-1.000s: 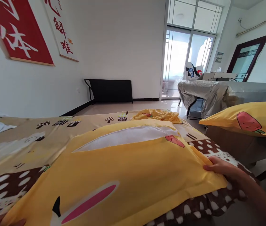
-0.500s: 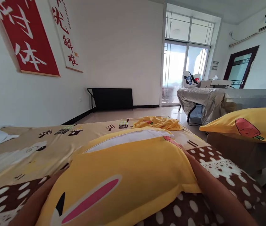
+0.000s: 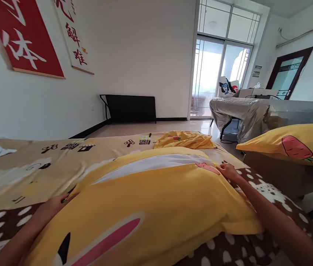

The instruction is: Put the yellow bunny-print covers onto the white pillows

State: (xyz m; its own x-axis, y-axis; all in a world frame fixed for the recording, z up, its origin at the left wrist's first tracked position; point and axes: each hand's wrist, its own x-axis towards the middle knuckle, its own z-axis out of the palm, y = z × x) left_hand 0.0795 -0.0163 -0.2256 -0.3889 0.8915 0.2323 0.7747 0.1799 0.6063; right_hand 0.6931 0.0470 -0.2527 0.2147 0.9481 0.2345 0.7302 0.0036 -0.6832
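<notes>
Hands rest at either side of a yellow pillow (image 3: 156, 199) lying flat on a bed, its case printed with a pink rabbit ear and a carrot, a strip of white inner pillow showing through the opening along its far edge. The left hand (image 3: 53, 204) lies at the pillow's left edge, fingers loosely extended against the fabric; whether they pinch the case cannot be told, since the tips are partly hidden by the pillow. The right hand (image 3: 228, 171) sits at the far right corner beside the carrot print, fingers curled low on the case's edge, and again a firm grip cannot be confirmed.

The bed (image 3: 34, 166) carries a beige sheet with cartoon sheep and mushroom motifs and, nearer the camera, a brown blanket (image 3: 259, 188) with white spots. A crumpled yellow pillowcase (image 3: 184, 140) lies at the bed's far end. To the right, well apart, a second yellow pillow (image 3: 292, 147) with a carrot print rests on a brown piece of furniture. Beyond it stands a worktop under a silver cover (image 3: 264, 112), with boxes on top. A black folded panel (image 3: 130, 108) leans against the white back wall beside tall glass balcony doors (image 3: 220, 77). Red and white calligraphy banners (image 3: 23, 40) hang on the left wall.
</notes>
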